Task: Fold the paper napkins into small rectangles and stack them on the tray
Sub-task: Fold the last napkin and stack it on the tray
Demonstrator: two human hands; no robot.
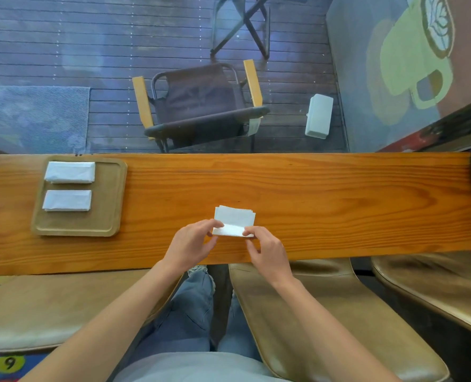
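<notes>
From the head view, both hands pinch a white napkin (234, 220) on the tabletop (325, 194): left hand (191, 244) at its near-left corner, right hand (267, 250) at near-right, apparently folding the near edge over. Two folded napkins (68, 186) lie apart on the tray (110, 199), well left.

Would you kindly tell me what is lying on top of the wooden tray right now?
Two folded white napkins lie side by side on the tray: the far napkin and the near napkin. Whether each is a single napkin or a stack cannot be told.
</notes>
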